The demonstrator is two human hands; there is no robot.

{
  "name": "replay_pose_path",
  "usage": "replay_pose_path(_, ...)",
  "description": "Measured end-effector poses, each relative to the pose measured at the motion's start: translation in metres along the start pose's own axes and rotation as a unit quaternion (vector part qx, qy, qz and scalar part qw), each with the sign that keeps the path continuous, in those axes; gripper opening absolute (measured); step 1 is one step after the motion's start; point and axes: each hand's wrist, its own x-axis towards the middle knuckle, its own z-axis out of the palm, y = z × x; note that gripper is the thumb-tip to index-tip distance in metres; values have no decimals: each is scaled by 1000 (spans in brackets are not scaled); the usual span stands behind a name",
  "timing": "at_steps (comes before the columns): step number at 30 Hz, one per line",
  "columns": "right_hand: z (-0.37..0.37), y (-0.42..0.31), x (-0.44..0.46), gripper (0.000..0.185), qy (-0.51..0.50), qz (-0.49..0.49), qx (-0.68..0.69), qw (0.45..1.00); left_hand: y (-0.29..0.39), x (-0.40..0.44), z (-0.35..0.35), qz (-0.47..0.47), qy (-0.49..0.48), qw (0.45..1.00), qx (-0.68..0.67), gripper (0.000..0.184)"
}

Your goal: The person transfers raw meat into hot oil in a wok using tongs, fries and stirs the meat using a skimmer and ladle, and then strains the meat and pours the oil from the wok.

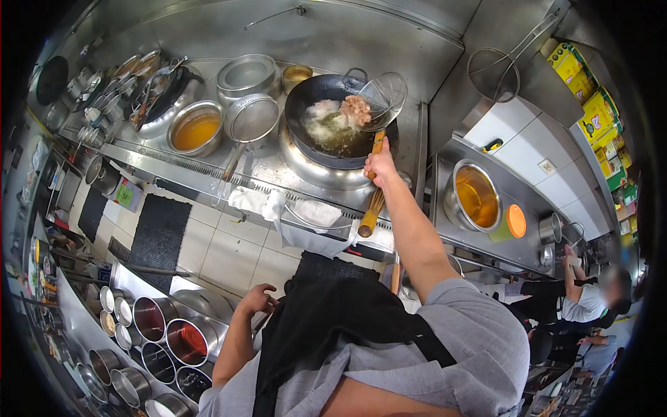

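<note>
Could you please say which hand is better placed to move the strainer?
Probably the right hand: it holds the strainer at the wok, while the left hand hangs beside the apron.

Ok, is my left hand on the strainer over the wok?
No, only your right hand grips that strainer; your left hand is near the black apron.

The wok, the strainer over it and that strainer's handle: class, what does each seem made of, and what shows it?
Wok: probably iron or carbon steel, mostly matte, judging by its blackened look.
Strainer: likely bare steel, somewhat shiny, from its grey, wiry look.
Handle: apparently wood or bamboo, smooth-looking, from its yellow-brown colour.
</note>
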Motion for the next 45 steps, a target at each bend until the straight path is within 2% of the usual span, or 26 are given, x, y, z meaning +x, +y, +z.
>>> replay_pose_path(1, 3, 4, 0, 93, 24, -10, -24, 999, 10, -3, -2, -18, -3, 998, -53, 54)
replay_pose_path(4, -23, -2, 4, 93, -1, -8, -44, 999, 19, -2, -5, -7, -26, 997, -69, 53)
replay_pose_path(5, -25, -9, 0, 93, -6, -11, -65, 998, 25, -2, -4, -6, -26, 997, -67, 53)
replay_pose_path(6, -16, -8, -7, 92, 44, -22, -100, 994, 28, -3, -3, 0, -28, 997, -68, 52)
replay_pose_path(11, -25, -16, -17, 91, 42, -33, -152, 987, 50, -8, 6, 42, -47, 997, -52, 50)
replay_pose_path(13, -27, -16, -17, 89, 78, -73, -249, 963, 57, -8, 9, 62, -53, 996, -38, 50)
replay_pose_path(15, -23, -28, -34, 87, 111, -76, -278, 951, 64, -9, 11, 74, -52, 995, -39, 50)
replay_pose_path(17, -41, -37, -34, 87, 51, -80, -340, 936, 69, -8, 12, 84, -51, 994, -42, 49)
replay_pose_path(18, -45, -41, -34, 87, 51, -91, -415, 904, 71, -7, 12, 88, -46, 994, -53, 48)
replay_pose_path(19, -49, -37, -34, 87, 53, -89, -415, 904, 72, -6, 13, 92, -41, 993, -64, 48)
replay_pose_path(21, -52, -32, -33, 88, 111, -159, -576, 794, 73, -1, 12, 96, -34, 993, -62, 47)
replay_pose_path(25, -68, -35, -49, 88, 118, -133, -613, 770, 73, 8, 12, 103, -24, 993, -45, 46)
replay_pose_path(28, -88, -28, -48, 88, 103, -129, -636, 754, 76, 15, 12, 99, -50, 993, -48, 45)
replay_pose_path(33, -133, -9, -72, 87, 72, -157, -671, 721, 88, 30, 10, 100, -69, 992, -32, 46)
replay_pose_path(37, -161, -15, -112, 88, 36, -90, -716, 691, 114, 37, 13, 86, -84, 993, 10, 46)
replay_pose_path(41, -196, -38, -152, 88, 41, -18, -736, 676, 135, 56, 21, 99, -102, 989, 38, 47)
replay_pose_path(43, -224, -41, -162, 89, 16, -161, -684, 711, 147, 63, 29, 98, -110, 988, 39, 47)
replay_pose_path(45, -226, -54, -170, 89, 28, -141, -688, 711, 161, 68, 38, 115, -122, 985, 45, 46)
